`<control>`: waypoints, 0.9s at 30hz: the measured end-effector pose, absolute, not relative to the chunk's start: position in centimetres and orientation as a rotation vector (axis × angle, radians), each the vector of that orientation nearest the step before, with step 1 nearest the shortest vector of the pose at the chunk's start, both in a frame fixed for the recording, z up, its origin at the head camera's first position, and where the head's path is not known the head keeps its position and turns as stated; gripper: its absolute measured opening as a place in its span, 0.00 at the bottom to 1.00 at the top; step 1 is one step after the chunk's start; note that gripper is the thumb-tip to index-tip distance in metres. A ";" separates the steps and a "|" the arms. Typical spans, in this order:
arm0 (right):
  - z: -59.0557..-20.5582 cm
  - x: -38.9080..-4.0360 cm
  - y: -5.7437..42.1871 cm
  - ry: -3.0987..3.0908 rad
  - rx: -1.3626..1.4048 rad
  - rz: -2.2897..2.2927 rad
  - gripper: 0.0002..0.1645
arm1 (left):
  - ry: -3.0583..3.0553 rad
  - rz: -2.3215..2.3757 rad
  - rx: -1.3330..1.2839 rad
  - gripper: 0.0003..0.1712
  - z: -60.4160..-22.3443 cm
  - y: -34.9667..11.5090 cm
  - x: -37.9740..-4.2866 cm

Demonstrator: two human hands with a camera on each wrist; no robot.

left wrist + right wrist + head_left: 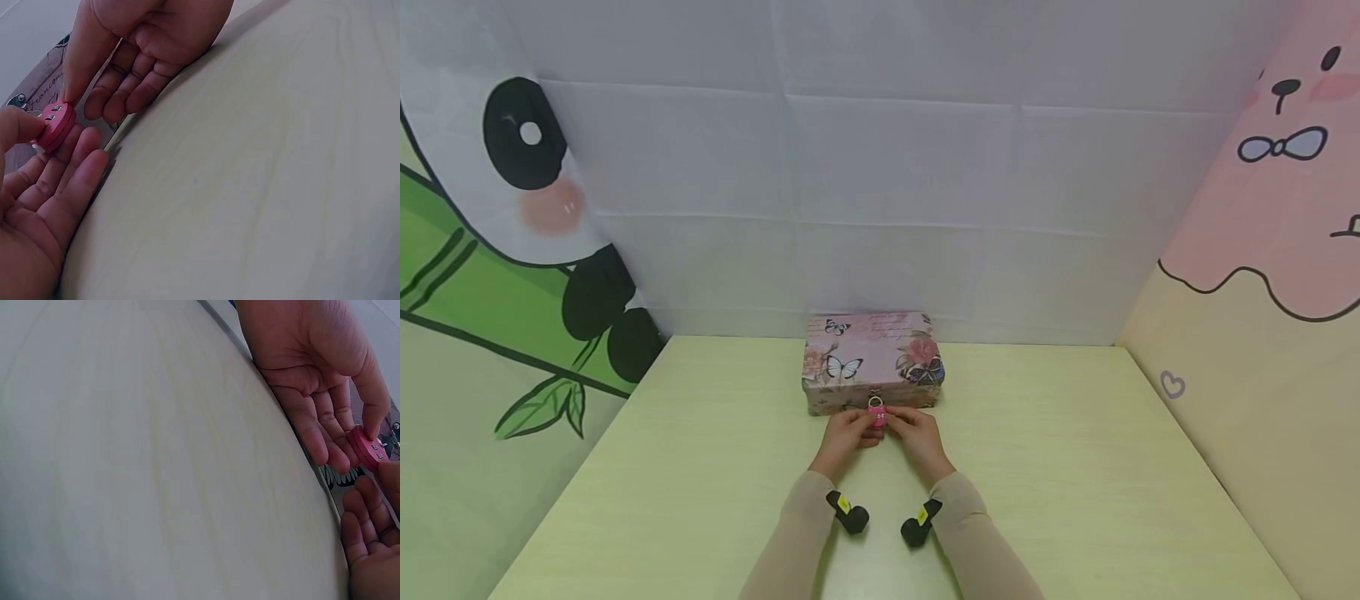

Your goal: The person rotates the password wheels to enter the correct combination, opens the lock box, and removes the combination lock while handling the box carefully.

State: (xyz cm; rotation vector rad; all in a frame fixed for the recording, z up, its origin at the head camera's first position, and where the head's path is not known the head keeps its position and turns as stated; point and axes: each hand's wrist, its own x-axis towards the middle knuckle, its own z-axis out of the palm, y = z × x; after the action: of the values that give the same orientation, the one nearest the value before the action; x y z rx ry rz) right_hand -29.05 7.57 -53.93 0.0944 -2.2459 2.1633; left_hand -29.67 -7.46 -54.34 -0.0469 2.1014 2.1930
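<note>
A small pink combination padlock (877, 415) hangs at the front clasp of a closed pink box (880, 346) printed with butterflies and flowers. Its metal shackle is up at the clasp; whether it is locked cannot be told. My left hand (844, 435) pinches the padlock's left side, the thumb on its face and fingers behind. From the other side my right hand (922, 437) holds its edge between thumb and fingers. Little number dials show on the padlock (55, 122) in the left wrist view. The right wrist view has the padlock (369, 449) between both hands.
The box stands at the back of a pale wooden table (1060, 467), close to a white cloth backdrop (880, 167). Cartoon-printed panels rise at the left and right sides. A black wrist camera (850, 512) sits on each sleeve.
</note>
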 end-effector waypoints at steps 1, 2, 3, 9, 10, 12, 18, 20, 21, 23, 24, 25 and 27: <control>-53.9 -29.0 7.6 -2.243 0.102 2.162 0.14 | 2.096 2.197 -0.060 0.14 -54.4 -7.5 -29.7; -54.0 -29.0 7.6 -2.239 0.114 2.156 0.15 | 2.094 2.201 -0.069 0.15 -54.3 -7.5 -29.7; -54.0 -29.0 7.5 -2.239 0.122 2.150 0.15 | 2.083 2.208 -0.087 0.16 -54.3 -7.4 -29.7; -54.1 -29.1 7.7 -2.253 0.117 2.129 0.14 | 2.006 2.244 -0.141 0.16 -54.1 -7.5 -29.8; -54.1 -29.2 7.7 -2.255 0.107 2.134 0.14 | 2.004 2.244 -0.134 0.15 -54.0 -7.5 -29.8; -54.1 -29.2 7.7 -2.261 0.098 2.136 0.13 | 2.009 2.242 -0.108 0.15 -54.0 -7.6 -29.8; -54.1 -29.3 7.7 -2.267 0.091 2.133 0.12 | 2.036 2.226 -0.084 0.15 -54.2 -7.7 -29.8; -54.1 -29.2 7.6 -2.268 0.087 2.136 0.13 | 2.052 2.210 -0.081 0.15 -54.3 -7.6 -29.8; -54.0 -29.1 7.6 -2.267 0.082 2.142 0.13 | 2.060 2.201 -0.081 0.15 -54.3 -7.6 -29.8; -54.0 -29.1 7.6 -2.269 0.085 2.140 0.13 | 2.068 2.190 -0.080 0.15 -54.3 -7.6 -29.8; -54.0 -29.0 7.6 -2.267 0.080 2.147 0.14 | 2.070 2.186 -0.072 0.15 -54.3 -7.6 -29.8; -53.9 -29.0 7.6 -2.265 0.085 2.144 0.14 | 2.071 2.184 -0.068 0.15 -54.3 -7.6 -29.8; -54.0 -29.0 7.6 -2.259 0.093 2.146 0.14 | 2.064 2.187 -0.066 0.15 -54.2 -7.5 -29.8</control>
State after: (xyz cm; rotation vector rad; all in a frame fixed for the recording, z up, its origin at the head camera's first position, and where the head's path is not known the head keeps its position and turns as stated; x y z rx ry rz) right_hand -29.02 7.60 -53.99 0.0925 -2.2588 2.1461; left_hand -29.76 -7.54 -54.22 -0.0662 2.0635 2.1873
